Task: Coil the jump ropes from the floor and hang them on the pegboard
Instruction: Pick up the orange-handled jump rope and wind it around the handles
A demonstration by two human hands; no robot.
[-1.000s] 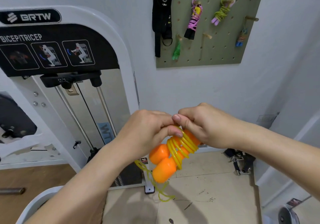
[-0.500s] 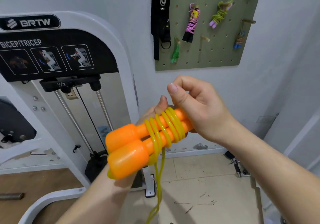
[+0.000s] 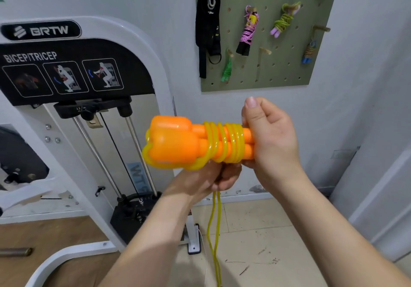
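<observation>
**Rope part-wound, tail loose**

Right hand (image 3: 271, 140) clenches the thin ends of both handles (image 3: 173, 142), pairing them as a winding core. Left hand (image 3: 211, 175), beneath, grips the rope (image 3: 224, 142), likely tensioning the wraps. Tail (image 3: 213, 231) hangs toward the floor (image 3: 255, 231). Pegboard (image 3: 278, 73) above shows a bare peg (image 3: 264, 51); approach unobstructed.

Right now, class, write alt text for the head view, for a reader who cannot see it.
Two hands hold a pair of orange handles, yellow cord wound round them: the right hand grips the handle ends, the left hand grips the cord beneath, the rest hanging down. Behind, a green pegboard carries other coiled ropes.
</observation>
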